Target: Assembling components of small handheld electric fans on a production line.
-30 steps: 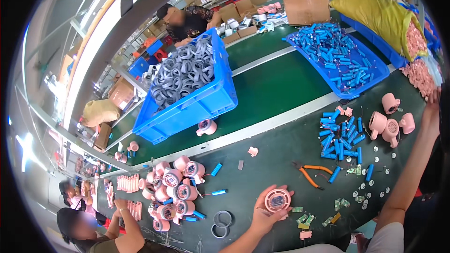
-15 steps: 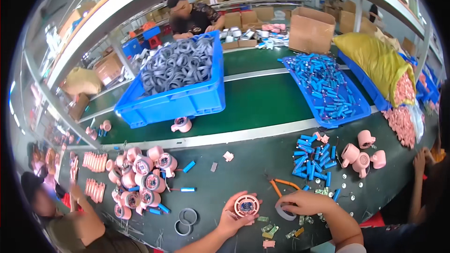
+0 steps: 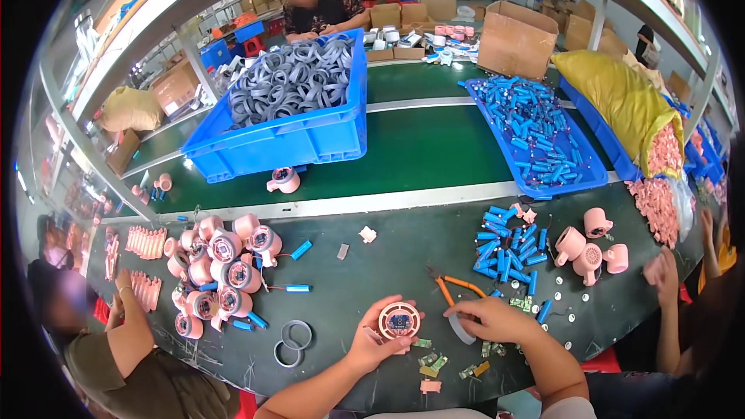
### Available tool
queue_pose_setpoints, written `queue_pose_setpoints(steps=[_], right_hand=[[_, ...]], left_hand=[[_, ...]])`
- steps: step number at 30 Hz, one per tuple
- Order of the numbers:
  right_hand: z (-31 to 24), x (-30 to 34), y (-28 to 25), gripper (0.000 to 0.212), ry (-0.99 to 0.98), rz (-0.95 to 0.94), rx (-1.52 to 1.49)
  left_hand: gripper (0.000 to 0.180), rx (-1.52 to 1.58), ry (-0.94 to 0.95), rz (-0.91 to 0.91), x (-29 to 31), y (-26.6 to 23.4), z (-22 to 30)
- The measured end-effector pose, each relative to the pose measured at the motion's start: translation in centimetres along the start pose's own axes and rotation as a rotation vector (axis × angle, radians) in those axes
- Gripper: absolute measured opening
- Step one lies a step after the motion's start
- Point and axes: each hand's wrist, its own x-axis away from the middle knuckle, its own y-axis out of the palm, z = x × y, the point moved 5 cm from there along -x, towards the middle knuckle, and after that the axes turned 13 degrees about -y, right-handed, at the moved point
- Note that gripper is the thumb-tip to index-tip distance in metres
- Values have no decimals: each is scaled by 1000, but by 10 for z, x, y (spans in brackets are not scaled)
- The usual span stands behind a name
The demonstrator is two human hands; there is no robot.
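My left hand [image 3: 371, 348] holds a pink round fan housing [image 3: 400, 320], its open face up; a ring of slots surrounds a dark circuit board inside. To its right, my right hand [image 3: 493, 320] pinches a grey ring [image 3: 460, 329], tilted and apart from the housing. Just beyond the right fingers lie orange-handled pliers [image 3: 458, 285]. Small green circuit boards [image 3: 433, 361] are scattered between and below my hands. Two more grey rings [image 3: 296, 334] lie overlapping to the left of my left hand.
Piled pink housings [image 3: 225, 271] stand at left, loose blue batteries [image 3: 508, 244] and pink housings [image 3: 594, 264] at right. Behind are a blue crate [image 3: 279, 157] of grey rings, a blue tray [image 3: 535, 186] of batteries and a yellow sack [image 3: 621, 101]. Co-workers sit left, right and opposite.
The view has shifted, so the bench sits slightly higher and further left. The grey ring in my right hand is tipped more on edge. The right co-worker's hand has come over the bench.
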Motion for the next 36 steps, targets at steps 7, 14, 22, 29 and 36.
queue_pose_setpoints(steps=[7, 14, 22, 29, 36], right_hand=[[1, 3, 1, 27, 17, 16, -17], [6, 0, 4, 30, 29, 18, -63], [4, 0, 4, 31, 72, 53, -130], [10, 1, 6, 30, 73, 65, -167], [14, 0, 8, 31, 52, 83, -204]], left_hand=[[67, 30, -24, -8, 3, 4, 0], [66, 33, -19, -12, 3, 2, 1], [66, 22, -15, -31, 5, 5, 0], [66, 29, -31, -22, 4, 6, 0], [67, 25, -11, -26, 6, 5, 1]])
